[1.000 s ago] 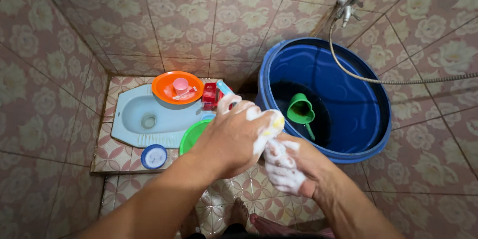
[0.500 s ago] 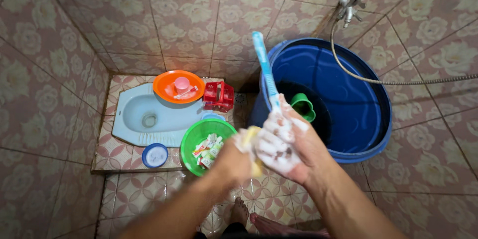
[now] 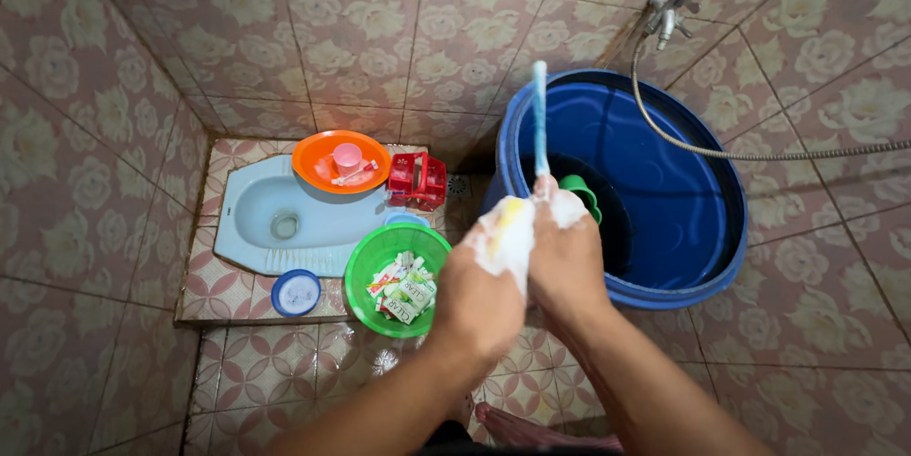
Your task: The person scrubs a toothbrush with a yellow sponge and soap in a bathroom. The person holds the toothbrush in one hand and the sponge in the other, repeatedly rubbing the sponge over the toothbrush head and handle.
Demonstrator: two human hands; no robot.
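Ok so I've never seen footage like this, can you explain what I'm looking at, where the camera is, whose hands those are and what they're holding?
There is no machine here. The camera sits on a person's head and looks down, so the two bare arms coming up from the bottom edge are that person's own. The place is a tiled washroom. The right hand, covered in suds, has its grip around a thin blue handle that stands upright; what is at its lower end is hidden. The left hand presses a soapy yellow sponge against it. On the floor lie a big blue water barrel with a green scoop inside, a green bowl of small packets, an orange bowl, a red basket, a small blue lid and a pale blue squat toilet.
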